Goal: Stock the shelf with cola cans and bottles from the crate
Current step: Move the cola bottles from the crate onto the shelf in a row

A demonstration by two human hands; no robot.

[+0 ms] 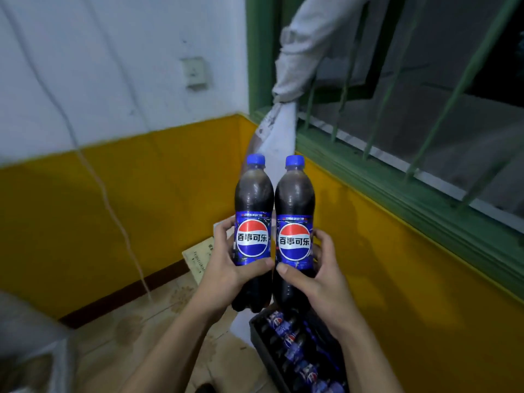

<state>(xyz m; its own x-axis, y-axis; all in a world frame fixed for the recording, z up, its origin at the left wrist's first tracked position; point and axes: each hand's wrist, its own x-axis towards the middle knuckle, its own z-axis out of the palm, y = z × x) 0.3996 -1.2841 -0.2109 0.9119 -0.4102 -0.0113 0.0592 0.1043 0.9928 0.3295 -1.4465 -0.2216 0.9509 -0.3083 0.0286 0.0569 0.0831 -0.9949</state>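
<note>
Yellow-and-white painted wall and green-barred window behind, left hand gripping one upright blue-capped dark cola bottle, right hand gripping second matching bottle just beside, black plastic crate of more bottles below.

Tiled floor: black crate, cardboard sheet.

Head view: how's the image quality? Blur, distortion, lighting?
Head view: dim, flat indoor light. The left-hand bottle and right-hand bottle are sharp, with legible labels and faint highlights on their shoulders. Toward the head view's edges, the wall cable and switch are smeared, the window frame is bowed by the wide angle, and the crate is dark and soft.
</note>
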